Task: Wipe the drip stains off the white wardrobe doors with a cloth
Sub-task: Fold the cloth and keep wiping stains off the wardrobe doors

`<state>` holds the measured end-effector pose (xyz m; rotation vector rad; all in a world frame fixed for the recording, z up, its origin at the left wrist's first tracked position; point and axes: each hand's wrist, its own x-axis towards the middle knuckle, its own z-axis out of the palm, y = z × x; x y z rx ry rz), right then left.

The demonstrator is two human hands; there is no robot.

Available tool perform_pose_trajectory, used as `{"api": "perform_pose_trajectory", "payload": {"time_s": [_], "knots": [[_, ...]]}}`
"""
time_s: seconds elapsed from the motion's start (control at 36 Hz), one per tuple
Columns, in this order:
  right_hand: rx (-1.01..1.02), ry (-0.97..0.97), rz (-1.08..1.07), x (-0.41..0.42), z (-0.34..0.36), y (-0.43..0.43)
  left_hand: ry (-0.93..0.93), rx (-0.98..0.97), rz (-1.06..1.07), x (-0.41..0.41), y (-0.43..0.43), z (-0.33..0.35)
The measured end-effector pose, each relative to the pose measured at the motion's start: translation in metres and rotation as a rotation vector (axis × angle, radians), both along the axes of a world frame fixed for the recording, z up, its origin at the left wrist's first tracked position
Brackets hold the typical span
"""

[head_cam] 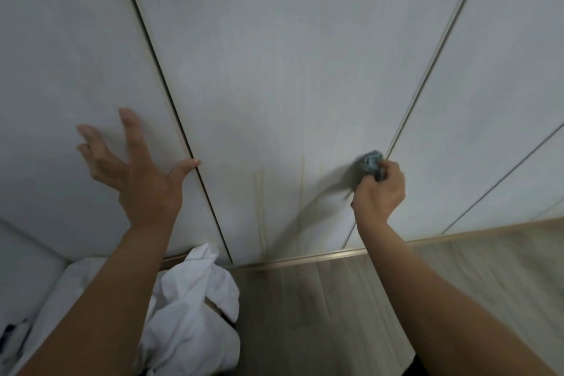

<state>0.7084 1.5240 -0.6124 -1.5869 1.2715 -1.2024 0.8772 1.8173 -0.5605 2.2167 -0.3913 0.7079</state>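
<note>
White wardrobe doors [290, 55] fill the upper view, split by dark vertical gaps. Faint yellowish drip stains [260, 201] run down the middle door near its bottom. My right hand [380, 189] is shut on a bunched grey-blue cloth [370, 161], pressing it against the middle door close to its right edge, to the right of the stains. My left hand [134, 168] is open with fingers spread; its thumb tip rests at the gap between the left and middle doors.
A wooden floor [351, 308] lies below the doors, with a metal rail [305, 261] along their base. A heap of white fabric [195, 299] sits on the floor at the lower left, partly behind my left forearm.
</note>
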Motion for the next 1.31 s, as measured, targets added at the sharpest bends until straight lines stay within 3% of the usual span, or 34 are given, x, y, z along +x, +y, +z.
{"api": "perform_pose_trajectory", "payload": {"time_s": [0.08,0.19,0.33,0.56,0.64,0.72,0.83,0.89,1.03,1.11,1.22,1.31], "knots": [[-0.180,-0.064,0.046,0.003,0.017,0.001,-0.008,-0.005,-0.007,0.000,0.001,-0.001],[-0.377,0.042,0.142,0.001,-0.012,0.000,-0.017,0.000,0.008,0.001,0.000,-0.002],[-0.209,0.235,0.269,-0.003,-0.056,0.013,-0.015,-0.001,-0.014,0.001,0.001,-0.003],[-0.227,-0.225,0.078,0.014,0.021,0.009,-0.007,0.002,0.010,0.000,-0.001,-0.001],[-0.440,-0.065,0.138,0.013,0.004,0.010,-0.004,-0.005,0.008,-0.002,-0.001,-0.001],[-0.642,0.161,0.352,0.016,-0.030,0.015,-0.004,-0.003,0.016,-0.001,0.000,-0.001],[-0.687,0.297,0.536,0.012,-0.046,0.014,0.020,-0.019,-0.004,-0.002,-0.001,0.000],[-0.629,0.208,0.511,0.012,-0.032,0.014,0.027,-0.017,-0.005,-0.002,0.000,0.000],[-0.354,-0.193,0.208,0.019,0.010,0.021,0.018,-0.009,-0.001,-0.002,-0.002,0.001],[-0.542,-0.069,0.229,0.022,-0.001,0.024,0.015,-0.014,0.007,-0.003,-0.001,0.001],[-0.922,0.247,0.492,0.023,-0.050,0.017,0.007,-0.007,0.012,-0.001,-0.001,0.000],[-0.779,0.317,0.562,0.018,-0.060,0.021,0.013,-0.011,0.006,0.000,-0.001,-0.001]]}}
